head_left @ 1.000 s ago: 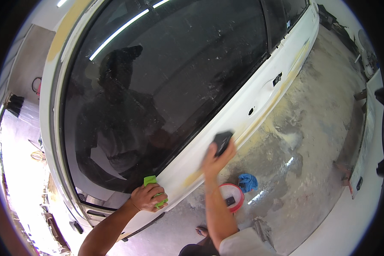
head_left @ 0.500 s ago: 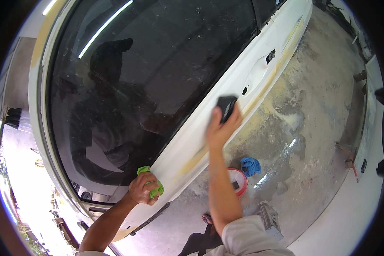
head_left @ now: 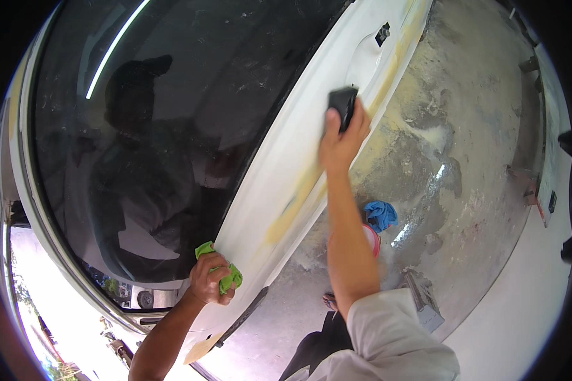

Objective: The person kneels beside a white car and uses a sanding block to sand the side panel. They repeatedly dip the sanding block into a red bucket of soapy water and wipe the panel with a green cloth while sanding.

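Nearest you, your right arm, in a pale sleeve (head_left: pixel 388 317), reaches almost straight ahead, elbow nearly extended, over the lower part of a white car door (head_left: pixel 273 184). Your left forearm slants in from the lower left, and your left hand (head_left: pixel 211 279) is curled around a crumpled green cloth (head_left: pixel 233 279), resting at the door just beside the window's lower corner. Farther out, your right hand (head_left: pixel 344 143) grips a black block (head_left: pixel 343 106) by its near end, thumb along its left side and fingers along its right; the block lies against the white panel. White metal runs between the block and the black-edged dark window (head_left: pixel 184 127) on your left. To the right, a yellowish strip (head_left: pixel 292 213) follows the door toward its outer edge, beyond which grey floor (head_left: pixel 476 127) widens. Down there, a red-rimmed bucket (head_left: pixel 377 244), partly hidden by your right forearm, sits beside a blue cloth (head_left: pixel 381 216). Beyond the block, farther along the door, is a dark cutout (head_left: pixel 382 34).
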{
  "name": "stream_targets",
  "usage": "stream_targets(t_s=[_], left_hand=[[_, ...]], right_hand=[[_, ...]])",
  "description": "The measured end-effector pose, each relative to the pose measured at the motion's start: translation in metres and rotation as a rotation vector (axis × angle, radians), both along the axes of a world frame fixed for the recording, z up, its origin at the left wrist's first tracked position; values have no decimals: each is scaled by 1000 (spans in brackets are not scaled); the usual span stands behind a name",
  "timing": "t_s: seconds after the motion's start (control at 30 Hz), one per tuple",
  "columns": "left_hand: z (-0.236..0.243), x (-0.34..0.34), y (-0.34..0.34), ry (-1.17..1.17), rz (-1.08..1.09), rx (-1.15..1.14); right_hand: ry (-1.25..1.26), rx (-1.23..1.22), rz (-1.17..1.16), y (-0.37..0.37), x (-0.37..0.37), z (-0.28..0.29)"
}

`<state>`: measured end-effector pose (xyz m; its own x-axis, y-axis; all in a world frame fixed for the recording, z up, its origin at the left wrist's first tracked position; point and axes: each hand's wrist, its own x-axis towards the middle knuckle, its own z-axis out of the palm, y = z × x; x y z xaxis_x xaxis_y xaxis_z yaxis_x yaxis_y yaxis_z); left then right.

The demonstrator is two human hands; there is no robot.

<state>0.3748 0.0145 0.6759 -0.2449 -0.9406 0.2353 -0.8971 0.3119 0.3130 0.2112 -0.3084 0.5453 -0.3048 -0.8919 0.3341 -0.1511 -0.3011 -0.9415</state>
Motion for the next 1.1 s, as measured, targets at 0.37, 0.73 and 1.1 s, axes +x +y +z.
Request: stream_targets(t_s=[0.37,0.73,1.1], left_hand=[[2,1,-1,-28,-15,27],[3,1,-1,-57,-41,32],[-4,-2,-1,-183,-67,-82]], right_hand=[[24,-27,60,131,23,-59],[27,93,199,332,60,-73],[-3,-12,-88,-28,-14,-39]])
